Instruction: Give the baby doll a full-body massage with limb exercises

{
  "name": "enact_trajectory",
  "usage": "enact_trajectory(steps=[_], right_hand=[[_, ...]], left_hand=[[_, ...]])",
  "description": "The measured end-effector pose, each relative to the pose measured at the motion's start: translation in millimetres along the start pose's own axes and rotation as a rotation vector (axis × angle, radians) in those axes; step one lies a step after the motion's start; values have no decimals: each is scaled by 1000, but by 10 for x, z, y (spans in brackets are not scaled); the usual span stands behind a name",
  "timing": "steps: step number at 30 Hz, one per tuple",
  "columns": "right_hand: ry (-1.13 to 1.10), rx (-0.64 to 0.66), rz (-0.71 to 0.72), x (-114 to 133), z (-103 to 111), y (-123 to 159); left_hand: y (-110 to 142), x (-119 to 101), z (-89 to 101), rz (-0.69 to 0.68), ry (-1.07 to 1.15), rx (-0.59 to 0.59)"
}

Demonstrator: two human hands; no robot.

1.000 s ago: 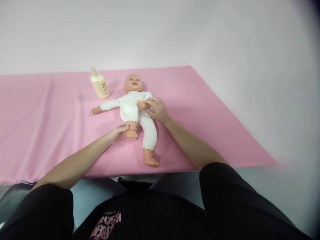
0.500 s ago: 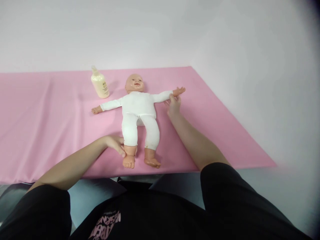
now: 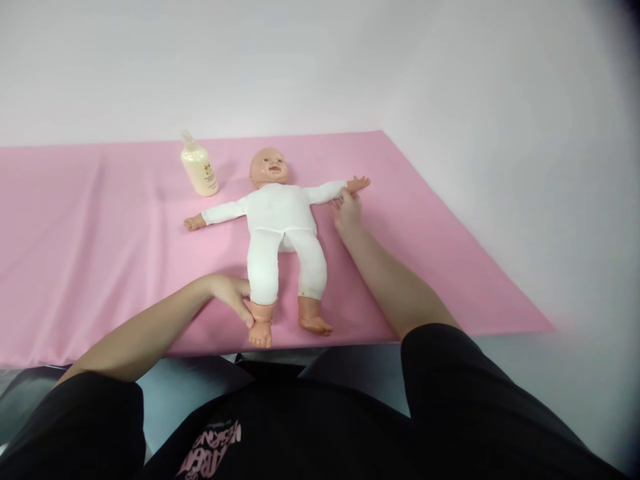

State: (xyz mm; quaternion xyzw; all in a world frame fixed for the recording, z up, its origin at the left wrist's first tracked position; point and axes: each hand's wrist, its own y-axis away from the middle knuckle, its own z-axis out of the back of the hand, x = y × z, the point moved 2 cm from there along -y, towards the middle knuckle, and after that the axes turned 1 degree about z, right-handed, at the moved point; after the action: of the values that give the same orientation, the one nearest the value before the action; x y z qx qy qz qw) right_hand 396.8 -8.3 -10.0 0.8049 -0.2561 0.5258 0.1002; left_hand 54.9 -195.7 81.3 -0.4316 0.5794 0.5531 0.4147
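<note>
A baby doll [image 3: 283, 208] with a white cloth body lies face up, its arms spread wide and its feet toward me. My left hand [image 3: 234, 295] grips the doll's ankle on the left side; the thumb shows on the outside, and the other fingers are hidden behind the leg. Up at the doll's outstretched arm on the right, my right hand [image 3: 349, 208] is closed around the wrist, just below the small plastic hand.
Beneath the doll is a pink cover [image 3: 125, 253] over the table, with folds on the left. A cream pump bottle [image 3: 201, 172] stands left of the doll's head. A pale wall [image 3: 300, 67] rises behind the far edge.
The doll's legs have shifted slightly toward me and to the right, with my left hand moving along at the ankle. My right hand stays at the doll's wrist.
</note>
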Motion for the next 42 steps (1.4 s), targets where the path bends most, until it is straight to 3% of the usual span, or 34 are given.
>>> enact_trajectory(steps=[4, 8, 11, 14, 17, 24, 33, 42], right_hand=[[-21, -33, 2, -19, -7, 0], [27, 17, 30, -22, -16, 6], [63, 34, 74, 18, -45, 62], [120, 60, 140, 99, -112, 164], [165, 119, 267, 194, -207, 271], [418, 391, 549, 280, -434, 542], [827, 694, 944, 385, -532, 882], [937, 746, 1013, 382, -534, 875]], left_hand=[[11, 8, -15, -38, -15, -19], [46, 82, 33, 22, 7, 14], [74, 134, 91, 53, 141, 47], [85, 186, 150, -6, 268, 15], [78, 268, 215, -118, 341, -60], [26, 374, 361, -353, 521, -446], [-21, 370, 352, -337, 775, -637], [-75, 456, 375, -307, 819, -723]])
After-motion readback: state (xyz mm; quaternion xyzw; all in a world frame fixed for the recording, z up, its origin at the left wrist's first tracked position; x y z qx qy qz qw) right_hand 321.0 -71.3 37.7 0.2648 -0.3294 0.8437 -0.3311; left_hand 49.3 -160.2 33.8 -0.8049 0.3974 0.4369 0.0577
